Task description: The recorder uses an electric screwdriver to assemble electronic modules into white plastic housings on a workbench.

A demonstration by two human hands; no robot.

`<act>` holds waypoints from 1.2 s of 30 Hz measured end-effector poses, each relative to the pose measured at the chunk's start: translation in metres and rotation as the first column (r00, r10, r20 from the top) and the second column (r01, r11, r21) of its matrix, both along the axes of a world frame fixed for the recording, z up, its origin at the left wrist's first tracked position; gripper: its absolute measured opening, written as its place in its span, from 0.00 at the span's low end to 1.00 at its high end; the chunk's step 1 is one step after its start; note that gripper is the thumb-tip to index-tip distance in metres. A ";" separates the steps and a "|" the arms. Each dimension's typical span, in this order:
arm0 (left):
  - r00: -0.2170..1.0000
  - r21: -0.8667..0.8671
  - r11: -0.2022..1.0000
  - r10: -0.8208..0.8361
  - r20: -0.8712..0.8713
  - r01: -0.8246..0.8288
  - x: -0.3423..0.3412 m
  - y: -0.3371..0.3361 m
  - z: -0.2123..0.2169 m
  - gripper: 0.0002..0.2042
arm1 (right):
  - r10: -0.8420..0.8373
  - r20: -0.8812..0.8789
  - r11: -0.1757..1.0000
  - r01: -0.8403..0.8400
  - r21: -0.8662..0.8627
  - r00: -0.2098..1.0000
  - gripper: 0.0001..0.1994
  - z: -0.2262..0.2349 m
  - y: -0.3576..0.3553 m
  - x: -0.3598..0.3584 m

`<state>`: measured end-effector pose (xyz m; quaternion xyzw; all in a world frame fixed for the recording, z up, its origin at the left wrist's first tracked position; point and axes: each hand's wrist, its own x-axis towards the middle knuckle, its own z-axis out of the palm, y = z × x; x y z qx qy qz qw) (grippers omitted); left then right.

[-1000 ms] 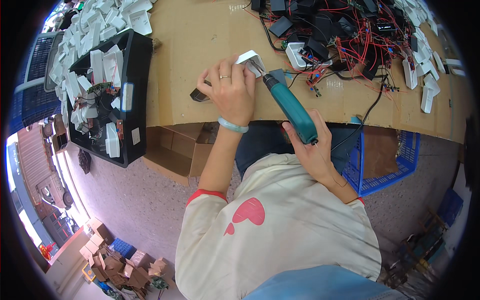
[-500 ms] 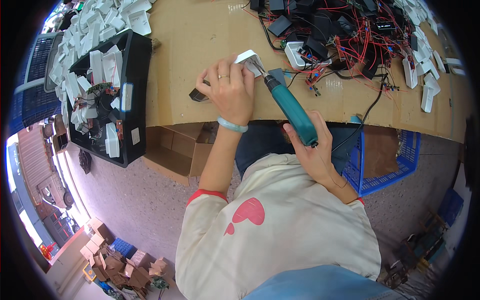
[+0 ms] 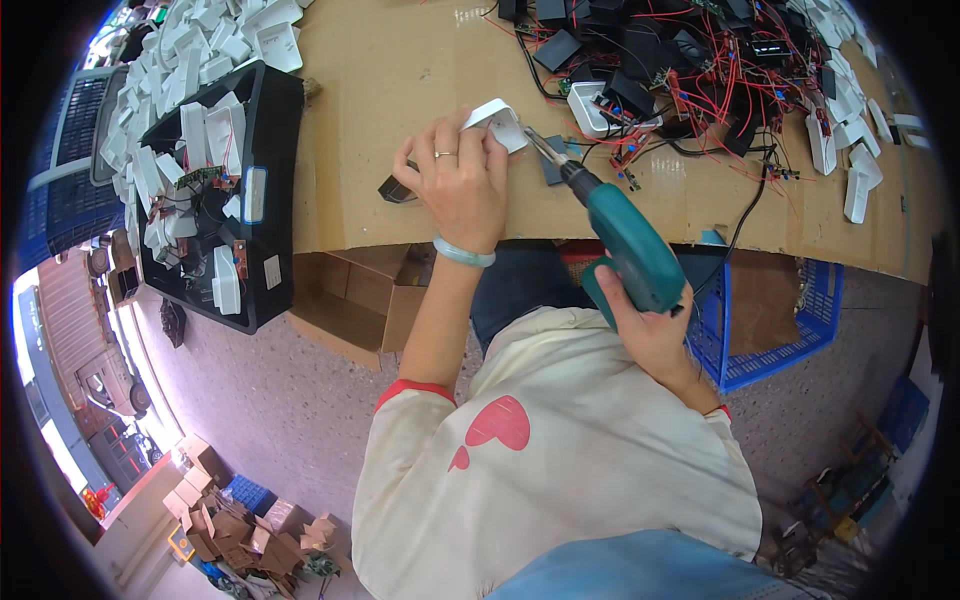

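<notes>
My left hand (image 3: 462,195) is closed on a small white plastic housing (image 3: 508,128), holding it tilted on the table with its hollow side toward the right. A teal power screwdriver (image 3: 640,245) is in my right hand (image 3: 652,345), gripped by its handle. The long metal bit reaches left and away from me, its tip just beside the right rim of the housing. Under the fingers of my left hand lies a dark flat piece (image 3: 394,190), partly hidden. A dark grey flat piece (image 3: 553,165) rests behind the bit.
A black crate (image 3: 270,295) of white housings and circuit boards stands at the left, beside a heap of white housings (image 3: 195,50). Black cases with red wires (image 3: 690,85) pile up at the far right. Below the table edge are a cardboard box (image 3: 350,310) and a blue basket (image 3: 765,375).
The screwdriver has drawn back to the right, its bit leaving the inside of the housing. My right hand has turned and shifted right. The left hand has barely moved.
</notes>
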<state>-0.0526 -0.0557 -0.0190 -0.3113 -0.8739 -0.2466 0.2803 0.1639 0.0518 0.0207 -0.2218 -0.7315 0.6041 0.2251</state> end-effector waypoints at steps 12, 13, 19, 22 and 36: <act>0.988 -0.013 0.994 -0.102 0.112 0.104 0.023 -0.023 0.010 0.07 | 0.020 0.122 1.000 -0.023 0.017 0.992 0.17 0.014 0.006 0.023; 0.990 -0.030 0.994 -0.101 0.099 0.105 0.020 -0.024 0.007 0.06 | 0.022 0.119 1.000 -0.024 0.013 0.993 0.17 0.013 0.005 0.022; 0.981 0.003 0.986 -0.166 0.102 0.167 0.016 -0.024 0.009 0.05 | 0.010 0.123 0.999 -0.004 -0.052 0.992 0.16 0.014 0.003 0.020; 0.967 0.106 0.971 -0.227 0.120 0.215 0.012 -0.029 0.001 0.07 | 0.017 0.136 1.000 -0.014 -0.022 0.991 0.15 0.013 0.004 0.019; 0.947 0.159 0.953 -0.281 0.157 0.256 -0.015 -0.029 0.008 0.03 | 0.035 0.075 0.999 -0.036 0.013 0.997 0.15 0.012 0.001 0.020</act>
